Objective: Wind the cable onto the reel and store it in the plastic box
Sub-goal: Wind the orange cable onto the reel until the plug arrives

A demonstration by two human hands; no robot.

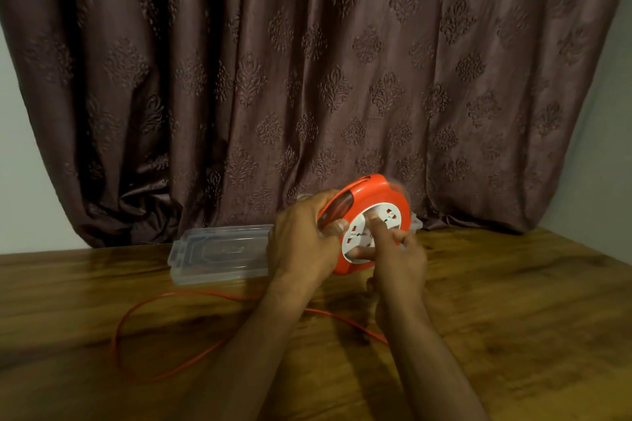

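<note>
Two bare hands hold a round orange plastic cable reel with a white socket face point(371, 222), tilted, above a brown wooden surface point(513, 301). Left hand point(302, 239) grips the reel's rim w/ curled fingers; right hand point(398, 258) has fingers on the white hub – blurred. A thin orange cable point(143, 311) loops loose across the surface, nearer the viewer. A clear plastic box lid point(219, 255) lies flat behind the left hand – brown patterned curtain point(307, 61) at back.
</note>
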